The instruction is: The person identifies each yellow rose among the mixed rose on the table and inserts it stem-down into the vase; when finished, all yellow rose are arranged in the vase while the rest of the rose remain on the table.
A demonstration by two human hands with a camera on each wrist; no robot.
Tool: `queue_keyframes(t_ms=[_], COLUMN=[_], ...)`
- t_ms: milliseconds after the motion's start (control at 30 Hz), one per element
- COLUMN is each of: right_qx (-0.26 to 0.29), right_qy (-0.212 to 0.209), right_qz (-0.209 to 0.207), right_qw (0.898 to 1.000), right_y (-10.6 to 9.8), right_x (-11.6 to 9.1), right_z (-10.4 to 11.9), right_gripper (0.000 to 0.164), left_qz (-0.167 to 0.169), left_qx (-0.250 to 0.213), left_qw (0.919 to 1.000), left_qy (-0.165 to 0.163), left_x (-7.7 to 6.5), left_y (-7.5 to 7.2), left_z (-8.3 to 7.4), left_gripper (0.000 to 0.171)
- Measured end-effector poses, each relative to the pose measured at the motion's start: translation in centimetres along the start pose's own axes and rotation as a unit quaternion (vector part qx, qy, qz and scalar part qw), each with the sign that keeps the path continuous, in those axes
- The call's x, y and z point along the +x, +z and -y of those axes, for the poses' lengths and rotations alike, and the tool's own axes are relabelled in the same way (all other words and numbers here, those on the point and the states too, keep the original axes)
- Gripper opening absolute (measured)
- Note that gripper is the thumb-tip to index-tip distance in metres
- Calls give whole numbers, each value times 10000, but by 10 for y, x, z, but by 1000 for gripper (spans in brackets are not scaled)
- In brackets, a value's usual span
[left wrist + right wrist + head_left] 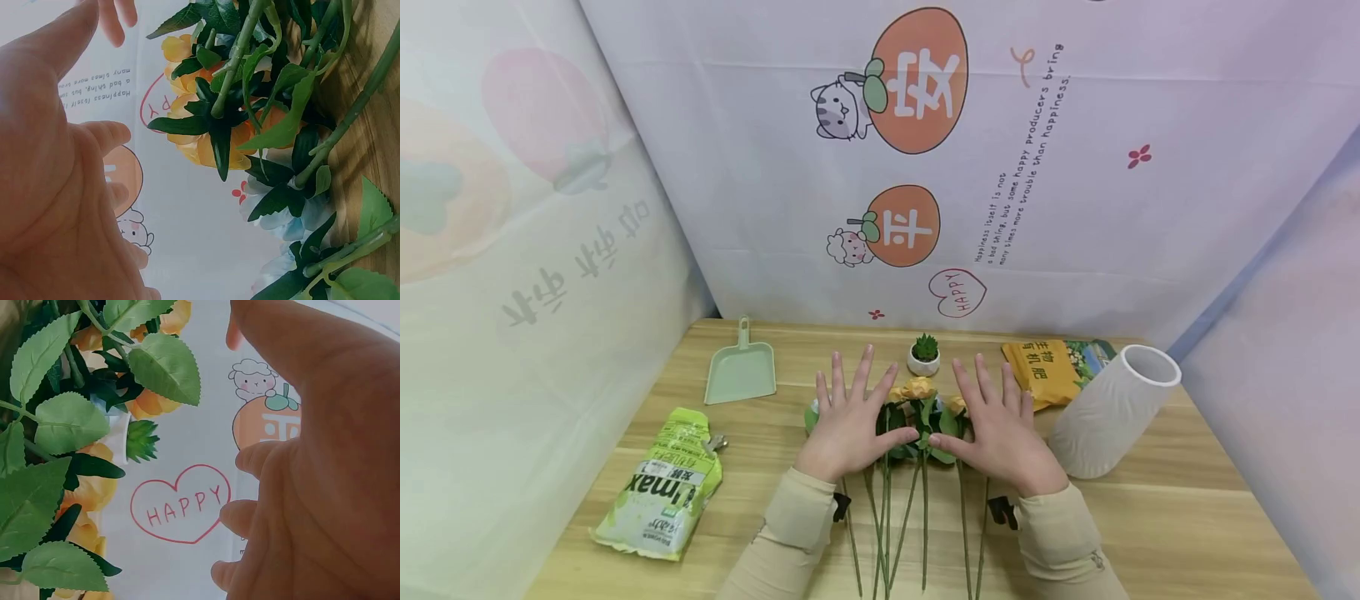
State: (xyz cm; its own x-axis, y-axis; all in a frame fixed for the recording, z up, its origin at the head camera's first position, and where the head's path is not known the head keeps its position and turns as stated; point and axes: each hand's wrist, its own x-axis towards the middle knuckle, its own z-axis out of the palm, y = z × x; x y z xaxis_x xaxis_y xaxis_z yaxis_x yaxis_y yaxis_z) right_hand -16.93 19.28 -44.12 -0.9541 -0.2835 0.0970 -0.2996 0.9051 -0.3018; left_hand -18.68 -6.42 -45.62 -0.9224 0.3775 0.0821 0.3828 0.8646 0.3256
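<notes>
Both hands are spread flat, palms down, over a bunch of artificial flowers. In the head view the left hand (848,425) is above the bunch's left side and the right hand (1000,429) above its right side, thumbs pointing toward each other. Neither holds anything. Orange-yellow blooms (919,387) show between the hands, with green stems (925,525) running toward the near table edge. In the left wrist view, yellow flowers (212,147) and pale blue-white ones (287,219) lie beside the palm. Serrated green leaves (72,422) show in the right wrist view. The hands hide part of the blooms.
A small potted succulent (924,357) stands behind the flowers. On the right are a white ribbed vase (1108,421) and a yellow-orange packet (1045,367). At left lie a green dustpan (741,372) and a green-white bag (662,492) with a metal clip (718,442) beside it.
</notes>
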Motion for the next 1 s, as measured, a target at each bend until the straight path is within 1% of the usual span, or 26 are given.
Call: queue_keyframes(t_ms=[100, 167, 200, 267, 333, 367, 433, 533, 600, 667, 767, 800, 833, 900, 933, 1000], right_qx=[24, 74, 122, 213, 348, 440, 533, 528, 490, 429, 390, 385, 393, 501, 612, 904], right_qy=[-37, -125, -185, -393, -611, -723, -965, -1173, -1224, -1177, -989, -902, -755, -402, -197, 332], right_qz=[-39, -196, -336, -770, -1315, -1618, -2254, -3120, -3633, -4039, -4473, -4566, -4566, -4472, -4373, -4019], right_qw=[10000, 9997, 9992, 9960, 9888, 9832, 9680, 9413, 9223, 9062, 8881, 8842, 8856, 8921, 8970, 9106], right_y=[-4, -10, -14, -23, -34, -39, -51, -67, -77, -85, -95, -97, -99, -101, -101, -99], right_x=[-1, -3, -5, -8, -12, -14, -18, -27, -34, -40, -49, -51, -54, -61, -64, -70], right_z=[0, 0, 0, 0, 0, 0, -1, -5, -10, -16, -30, -36, -42, -54, -60, -71], right_gripper=[116, 116, 117, 117, 115, 113, 108, 95, 90, 92, 98, 100, 103, 111, 111, 114], left_qz=[-1, -21, -38, -44, -52, -39, -22, 17, 31, 47, 67, 47, 52, 14, -30, -145], left_qx=[45, 35, 30, -10, -65, -79, -129, -177, -217, -248, -348, -384, -417, -532, -583, -701], left_qw=[10000, 10000, 10000, 10000, 9999, 9999, 9998, 9997, 9996, 9995, 9992, 9990, 9988, 9981, 9977, 9966], left_qy=[1, 30, 49, 87, 125, 129, 149, 162, 178, 179, 193, 218, 237, 302, 345, 412], left_x=[0, 1, 1, 2, 3, 3, 3, 2, 1, 0, 0, 0, 0, 1, 0, -1], left_y=[1, 1, 1, 1, 1, 0, 0, -1, -1, -2, -2, -2, -2, -3, -4, -8], left_z=[0, -1, -1, -1, -1, 0, 0, 2, 2, 2, 3, 3, 3, 4, 4, 5], left_gripper=[100, 100, 100, 100, 99, 99, 99, 99, 100, 100, 99, 98, 97, 95, 93, 91])
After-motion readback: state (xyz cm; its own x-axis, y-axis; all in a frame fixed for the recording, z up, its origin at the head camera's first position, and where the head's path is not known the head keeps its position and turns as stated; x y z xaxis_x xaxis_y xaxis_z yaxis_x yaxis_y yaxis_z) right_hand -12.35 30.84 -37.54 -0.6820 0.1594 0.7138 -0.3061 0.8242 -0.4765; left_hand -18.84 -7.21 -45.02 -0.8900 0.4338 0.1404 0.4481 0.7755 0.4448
